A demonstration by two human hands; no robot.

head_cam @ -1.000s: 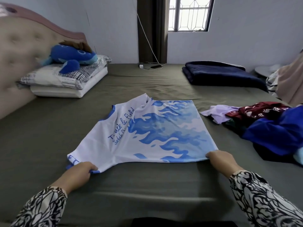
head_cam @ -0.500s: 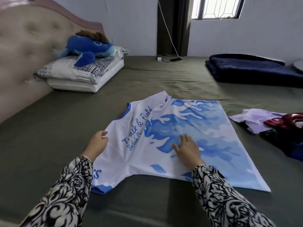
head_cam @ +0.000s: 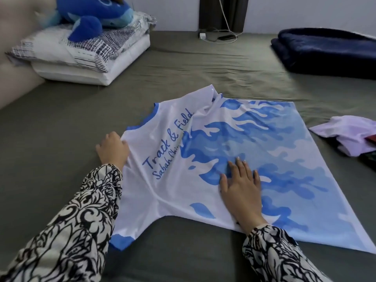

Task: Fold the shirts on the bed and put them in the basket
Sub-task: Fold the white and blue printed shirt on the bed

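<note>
A white shirt with a blue wave print and "Track & Field" lettering (head_cam: 270, 143) lies spread on the grey-green bed (head_cam: 61, 143). My left hand (head_cam: 113, 148) grips its shoulder edge near the collar, fingers curled into the cloth. My right hand (head_cam: 242, 186) presses flat on the middle of the shirt, fingers straight. One sleeve with a blue cuff sticks out toward me at the lower left. No basket is in view.
More unfolded clothes, a pale lilac shirt (head_cam: 350, 131) on top, lie at the right edge. A folded navy blanket (head_cam: 325, 51) lies at the back right. Stacked pillows (head_cam: 87, 58) with a blue plush toy (head_cam: 95, 15) sit at the back left by the headboard.
My hands left the shirt's near hem corners. The left moved up to the shoulder edge, the right onto the middle of the shirt, where it now presses flat. The view came closer.
</note>
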